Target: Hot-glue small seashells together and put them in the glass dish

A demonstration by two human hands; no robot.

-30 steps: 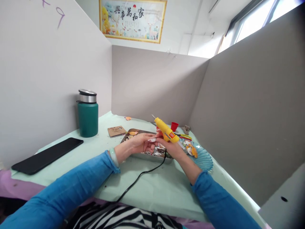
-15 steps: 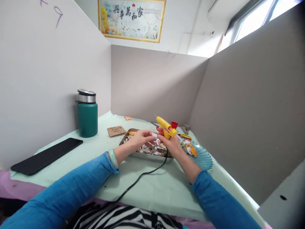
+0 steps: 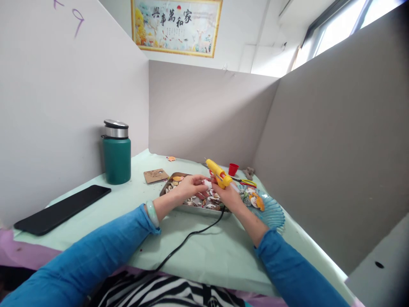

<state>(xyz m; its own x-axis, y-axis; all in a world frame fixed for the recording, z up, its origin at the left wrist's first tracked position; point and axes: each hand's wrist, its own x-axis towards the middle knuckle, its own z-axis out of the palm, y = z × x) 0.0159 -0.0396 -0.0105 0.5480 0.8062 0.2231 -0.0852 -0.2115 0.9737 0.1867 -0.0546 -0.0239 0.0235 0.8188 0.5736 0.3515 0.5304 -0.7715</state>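
My right hand (image 3: 228, 194) is closed round a yellow glue gun (image 3: 219, 172), whose nozzle points up and away to the left. A black cord runs from the gun's handle down across the table. My left hand (image 3: 191, 186) pinches a small whitish seashell (image 3: 207, 183) close to the fingertips of my right hand. Both hands are above a metal tray (image 3: 194, 209) filled with many shells. At the right, a blue scalloped glass dish (image 3: 275, 213) bears shells and orange pieces, partly behind my right wrist.
A green bottle (image 3: 117, 160) and a black flat slab (image 3: 64, 209) stand and lie at the left. A brown card (image 3: 156, 175) is left of the tray. Beyond the gun are a red cup (image 3: 233, 169) and yellow-handled pliers (image 3: 248, 183). Grey partitions (image 3: 211, 113) surround the table.
The glue gun has shifted slightly left and down with my right hand, turning a little, so the red cup shows fully. My left hand still pinches the shell, now more visible.
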